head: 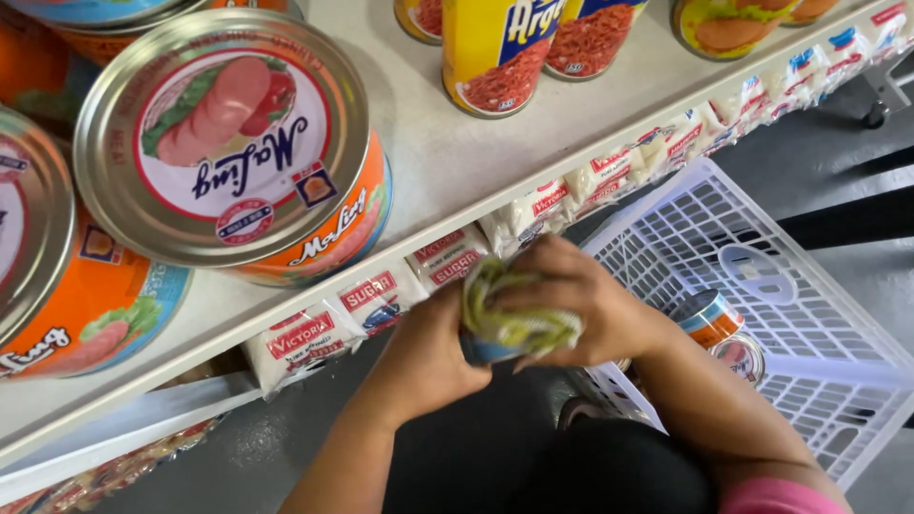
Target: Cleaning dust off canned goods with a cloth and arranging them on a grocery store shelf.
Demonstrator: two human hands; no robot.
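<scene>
My left hand grips a small can from below; only its blue lower edge shows. A yellow-green cloth covers the can's top. My right hand presses that cloth over the can, fingers curled around it. Both hands meet in front of a white shelf, just above the floor. Right of my right forearm stands a white plastic basket with two cans lying in it.
Large round orange meat tins sit on the shelf at left, with tall yellow cans farther back. Small white sugar packets line the lower shelf edge. A dark grey floor lies beyond the basket.
</scene>
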